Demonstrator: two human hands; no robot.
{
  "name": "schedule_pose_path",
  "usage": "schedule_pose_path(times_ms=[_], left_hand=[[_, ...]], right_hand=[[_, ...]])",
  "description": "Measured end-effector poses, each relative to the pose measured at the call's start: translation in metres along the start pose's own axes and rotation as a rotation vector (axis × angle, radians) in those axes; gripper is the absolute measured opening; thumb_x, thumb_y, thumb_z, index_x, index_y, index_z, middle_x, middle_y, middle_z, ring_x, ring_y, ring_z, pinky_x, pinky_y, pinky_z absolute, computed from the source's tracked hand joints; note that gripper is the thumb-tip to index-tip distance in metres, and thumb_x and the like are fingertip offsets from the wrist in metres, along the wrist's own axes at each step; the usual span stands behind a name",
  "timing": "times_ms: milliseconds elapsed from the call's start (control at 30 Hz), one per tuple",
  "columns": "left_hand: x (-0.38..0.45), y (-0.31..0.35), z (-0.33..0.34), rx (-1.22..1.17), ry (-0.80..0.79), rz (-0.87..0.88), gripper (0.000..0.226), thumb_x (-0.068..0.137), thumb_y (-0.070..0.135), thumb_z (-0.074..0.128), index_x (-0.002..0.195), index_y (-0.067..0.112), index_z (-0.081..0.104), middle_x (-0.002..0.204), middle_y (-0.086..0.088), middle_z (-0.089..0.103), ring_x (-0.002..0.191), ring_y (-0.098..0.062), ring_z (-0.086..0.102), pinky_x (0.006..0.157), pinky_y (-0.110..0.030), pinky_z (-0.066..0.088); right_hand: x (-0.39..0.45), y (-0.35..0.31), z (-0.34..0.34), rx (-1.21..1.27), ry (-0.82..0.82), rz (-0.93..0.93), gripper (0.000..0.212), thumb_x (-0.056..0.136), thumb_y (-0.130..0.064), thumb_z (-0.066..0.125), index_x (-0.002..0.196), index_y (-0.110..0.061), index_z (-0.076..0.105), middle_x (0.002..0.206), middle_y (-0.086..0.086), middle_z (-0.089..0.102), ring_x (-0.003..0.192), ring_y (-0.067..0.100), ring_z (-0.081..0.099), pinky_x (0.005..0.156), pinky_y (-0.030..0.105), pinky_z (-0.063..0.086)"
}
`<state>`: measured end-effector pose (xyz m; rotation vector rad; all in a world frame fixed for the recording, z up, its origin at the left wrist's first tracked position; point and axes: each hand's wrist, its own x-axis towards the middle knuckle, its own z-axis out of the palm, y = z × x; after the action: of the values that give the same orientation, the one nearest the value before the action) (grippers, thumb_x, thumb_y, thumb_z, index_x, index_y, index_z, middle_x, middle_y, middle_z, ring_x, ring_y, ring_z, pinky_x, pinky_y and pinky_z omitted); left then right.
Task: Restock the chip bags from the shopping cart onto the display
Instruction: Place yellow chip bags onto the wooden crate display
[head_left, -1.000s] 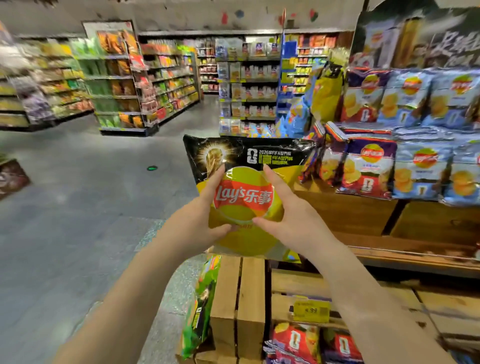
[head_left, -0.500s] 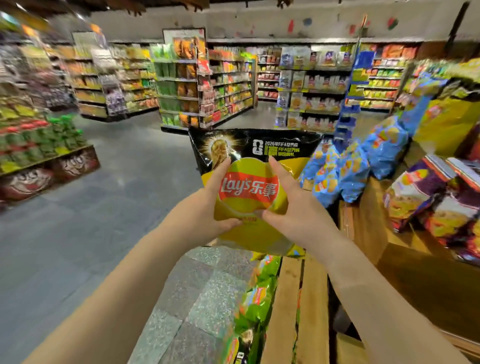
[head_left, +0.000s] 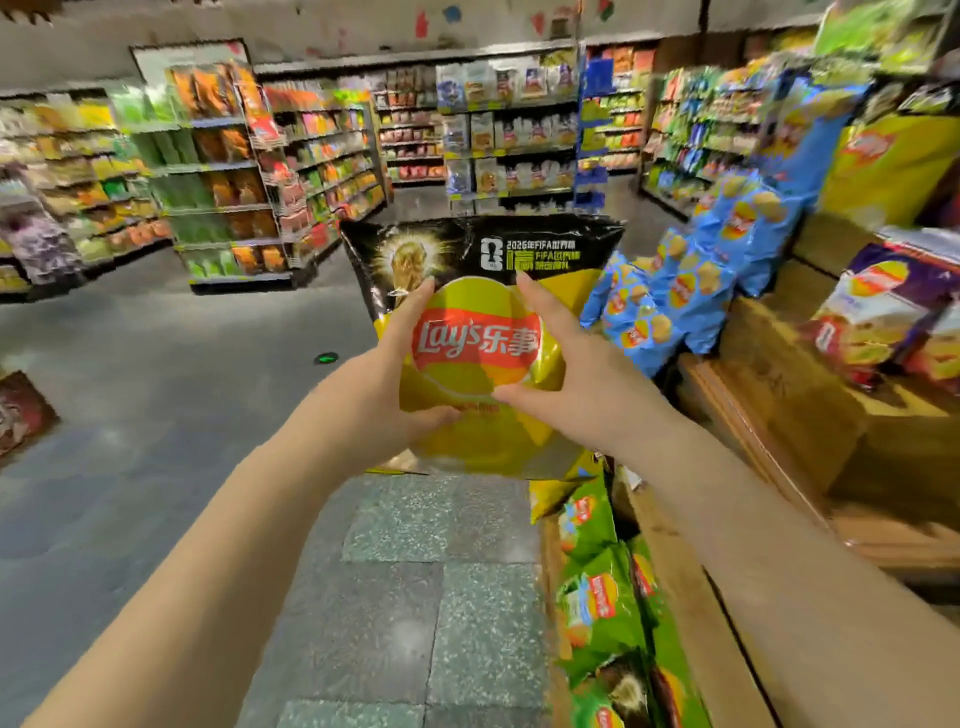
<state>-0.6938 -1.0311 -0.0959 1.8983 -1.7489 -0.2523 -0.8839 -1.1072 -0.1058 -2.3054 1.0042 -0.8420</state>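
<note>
Yellow chip bag (head_left: 483, 358) up in mid-air over floor, held upright, logo facing camera. Left hand (head_left: 384, 384) pinches left edge, thumb in front; right hand (head_left: 582, 379) clamps right edge likewise. Wooden display (head_left: 810, 395) off to right, blue bags (head_left: 691, 291) stacked at near corner. Best move, I'd say: keep grip light, swing right, find yellow row, set bag face-out.
</note>
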Motion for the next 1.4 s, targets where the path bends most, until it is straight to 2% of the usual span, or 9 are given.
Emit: schedule_pose_path(times_ms=[100,200,300,400,500,700,967,1167,1400], left_hand=[[0.026,-0.023,-0.008,-0.065,-0.028,0.104,0.106,0.081,0.029,0.074,0.124,0.067,-0.015,0.109,0.009,0.05,0.078,-0.012,0.058,0.064,-0.024,0.047],[0.054,-0.037,-0.003,-0.107,-0.076,0.166,0.106,0.081,0.028,0.073,0.122,0.068,-0.017,0.105,0.01,0.049,0.071,-0.008,0.055,0.056,-0.018,0.044],[0.086,-0.048,0.007,-0.152,-0.122,0.228,0.106,0.081,0.031,0.073,0.123,0.067,-0.017,0.105,0.008,0.051,0.079,-0.015,0.058,0.066,-0.026,0.047],[0.123,-0.058,0.017,-0.19,-0.154,0.289,0.105,0.081,0.032,0.073,0.123,0.066,-0.017,0.107,0.01,0.049,0.083,-0.014,0.057,0.071,-0.026,0.045],[0.172,-0.066,0.026,-0.195,-0.183,0.341,0.105,0.081,0.032,0.072,0.125,0.065,-0.017,0.109,0.01,0.05,0.089,-0.017,0.06,0.072,-0.026,0.047],[0.298,-0.054,0.049,-0.199,-0.247,0.483,0.104,0.083,0.034,0.071,0.128,0.066,-0.017,0.134,0.006,0.052,0.104,-0.018,0.061,0.088,-0.038,0.052],[0.433,0.001,0.084,-0.307,-0.342,0.729,0.099,0.083,0.038,0.069,0.131,0.062,-0.014,0.124,0.021,0.042,0.106,-0.003,0.05,0.085,-0.019,0.041],[0.501,0.029,0.144,-0.457,-0.456,0.89,0.099,0.083,0.03,0.071,0.13,0.064,-0.009,0.132,0.023,0.037,0.122,-0.009,0.048,0.099,-0.036,0.046],[0.575,0.069,0.214,-0.555,-0.634,1.108,0.096,0.083,0.024,0.072,0.14,0.048,-0.002,0.125,0.023,0.039,0.115,0.002,0.045,0.094,-0.004,0.033]], right_hand=[[0.014,-0.012,0.012,-0.054,0.079,0.066,0.094,0.082,-0.042,0.07,0.144,-0.055,0.002,0.145,-0.012,0.044,0.119,0.019,0.053,0.095,0.035,0.046],[0.029,-0.01,0.014,-0.151,0.086,0.144,0.093,0.083,-0.042,0.069,0.145,-0.053,0.0,0.148,-0.012,0.039,0.128,0.017,0.045,0.097,0.028,0.041],[0.047,-0.001,0.017,-0.186,0.115,0.193,0.092,0.084,-0.04,0.069,0.145,-0.053,0.001,0.147,-0.013,0.04,0.121,0.013,0.05,0.08,0.017,0.038],[0.071,0.016,0.024,-0.19,0.155,0.236,0.092,0.084,-0.041,0.069,0.144,-0.055,0.0,0.141,-0.015,0.046,0.115,0.011,0.054,0.084,0.021,0.044],[0.104,0.038,0.026,-0.199,0.194,0.27,0.094,0.083,-0.042,0.069,0.143,-0.057,-0.001,0.132,-0.017,0.05,0.09,0.003,0.057,0.072,0.017,0.046],[0.18,0.097,0.005,-0.125,0.347,0.341,0.094,0.083,-0.037,0.071,0.132,-0.066,-0.004,0.137,-0.013,0.049,0.113,0.008,0.054,0.087,0.027,0.049],[0.242,0.159,-0.047,-0.192,0.564,0.455,0.095,0.086,-0.031,0.069,0.141,-0.057,-0.004,0.137,-0.008,0.049,0.114,0.012,0.054,0.086,0.022,0.046],[0.263,0.203,-0.062,-0.325,0.642,0.636,0.097,0.087,-0.036,0.067,0.134,-0.063,-0.013,0.133,0.001,0.05,0.114,0.02,0.055,0.094,0.039,0.05],[0.279,0.253,-0.073,-0.437,0.799,0.821,0.096,0.088,-0.027,0.067,0.143,-0.054,-0.008,0.122,-0.003,0.052,0.104,0.013,0.056,0.091,0.029,0.048]])
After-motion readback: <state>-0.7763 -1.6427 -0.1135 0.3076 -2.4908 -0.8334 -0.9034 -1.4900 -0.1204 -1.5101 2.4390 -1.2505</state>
